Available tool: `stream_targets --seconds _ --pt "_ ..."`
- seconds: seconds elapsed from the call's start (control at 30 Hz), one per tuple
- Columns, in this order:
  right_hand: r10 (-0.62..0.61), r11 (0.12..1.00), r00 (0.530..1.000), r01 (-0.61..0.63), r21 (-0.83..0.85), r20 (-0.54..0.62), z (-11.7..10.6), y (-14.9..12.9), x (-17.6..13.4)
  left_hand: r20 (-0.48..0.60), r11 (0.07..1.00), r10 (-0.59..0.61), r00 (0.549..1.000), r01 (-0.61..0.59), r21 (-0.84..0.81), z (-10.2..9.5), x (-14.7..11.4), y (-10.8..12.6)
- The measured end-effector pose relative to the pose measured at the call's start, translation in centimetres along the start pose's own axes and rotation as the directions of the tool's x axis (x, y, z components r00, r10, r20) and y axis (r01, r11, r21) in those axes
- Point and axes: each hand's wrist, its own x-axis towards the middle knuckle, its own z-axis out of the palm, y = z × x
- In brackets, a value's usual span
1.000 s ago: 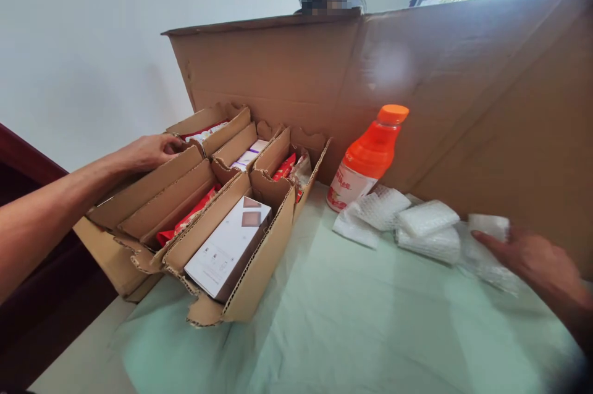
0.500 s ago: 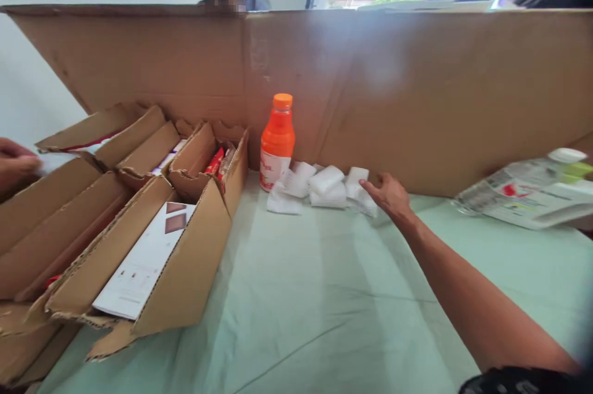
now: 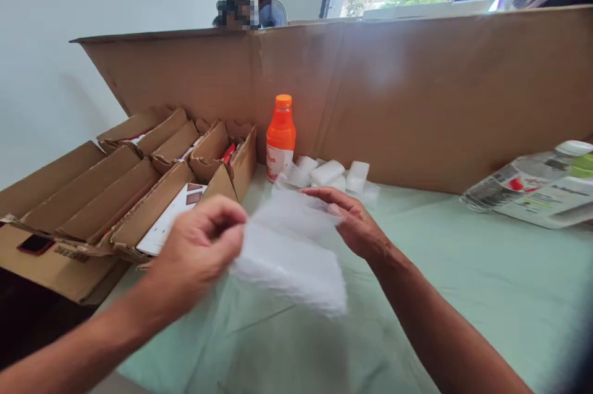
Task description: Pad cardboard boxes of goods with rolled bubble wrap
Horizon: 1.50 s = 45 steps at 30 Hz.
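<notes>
A piece of translucent white bubble wrap [image 3: 291, 264] hangs in front of me, above the green cloth [image 3: 417, 295]. My left hand [image 3: 204, 246] pinches its left edge, a little blurred by motion. My right hand [image 3: 356, 224] has its fingers closed on the upper right part of the wrap. Behind them lie several white wrapped bundles [image 3: 357, 176] in clear plastic. An orange bottle [image 3: 280, 141] with an orange cap stands upright just left of the bundles.
Open cardboard boxes [image 3: 88, 196] with packets and a white box [image 3: 167, 221] in them are on the left. A tall cardboard panel [image 3: 417, 97] runs along the back. Plastic containers [image 3: 532, 190] lie at the right. Beyond the panel, a person's head shows.
My left hand has come from the boxes at the far left to the middle with the bubble wrap. My right hand has drawn back from the white bundles and now grips the wrap too.
</notes>
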Motion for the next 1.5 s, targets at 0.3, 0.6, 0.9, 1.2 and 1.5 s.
stream_targets --seconds 0.3,0.6,0.9,1.2,1.5 --pt "0.280 0.863 0.923 -0.362 -0.352 -0.262 -3.9 4.6 -10.4 0.052 0.969 -0.241 0.969 0.237 0.063 9.2 -3.3 -15.0" --pt "0.202 0.583 0.964 -0.258 -0.770 -0.170 1.3 9.0 -8.4 0.112 0.970 0.081 0.990 -0.104 0.221 11.5 -4.1 -14.0" --pt "0.152 0.701 0.929 -0.342 -0.625 -0.338 1.0 9.6 -7.0 0.375 0.782 0.489 0.788 -0.586 0.212 8.9 -10.1 -15.5" --pt "0.378 0.846 0.882 -0.452 -0.281 -0.279 1.7 10.6 -9.0 0.078 0.880 0.189 0.979 -0.205 0.428 11.5 -7.5 -16.5" --pt "0.304 0.950 0.936 -0.311 -0.015 -0.178 4.5 8.5 -10.5 0.067 0.989 -0.138 0.988 0.134 0.065 13.3 -6.0 -15.9"
